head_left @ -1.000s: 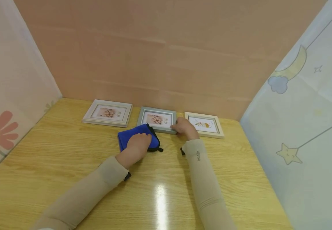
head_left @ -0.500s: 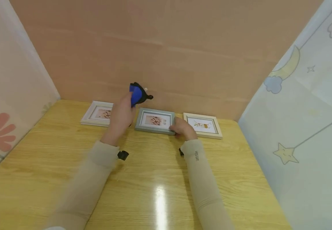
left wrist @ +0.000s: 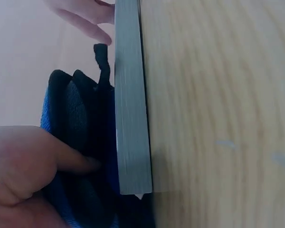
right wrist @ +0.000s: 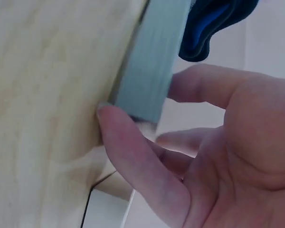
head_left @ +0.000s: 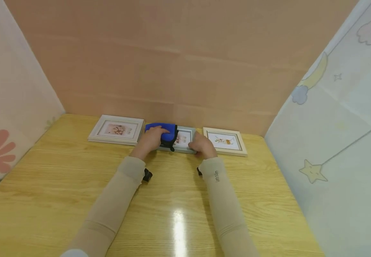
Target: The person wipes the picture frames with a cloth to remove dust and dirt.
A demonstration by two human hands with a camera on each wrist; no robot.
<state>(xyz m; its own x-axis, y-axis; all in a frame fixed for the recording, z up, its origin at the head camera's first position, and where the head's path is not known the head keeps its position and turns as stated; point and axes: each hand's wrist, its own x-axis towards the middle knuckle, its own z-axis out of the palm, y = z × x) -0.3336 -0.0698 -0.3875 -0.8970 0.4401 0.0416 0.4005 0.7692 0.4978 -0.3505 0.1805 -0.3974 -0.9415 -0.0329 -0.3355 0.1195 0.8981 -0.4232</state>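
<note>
My left hand holds a folded blue cloth with black edging against the left part of a grey-green picture frame. The frame lies on the wooden table, its picture partly hidden by the cloth. A black hanging loop sticks out from the cloth in the left wrist view, where the thumb presses into its folds. At the frame's right end, my right hand grips the edge; the right wrist view has its digits on both sides of the frame's corner.
To the left lies a whitish picture frame; a cream one lies to the right. Both rest close to the brown back wall. Patterned side panels border the wooden table, with light glaring off its front middle.
My left hand lifts the cloth from in front of the grey-green frame, passes up and left, then comes down onto that frame's left part. The right hand keeps its place at the frame's edge.
</note>
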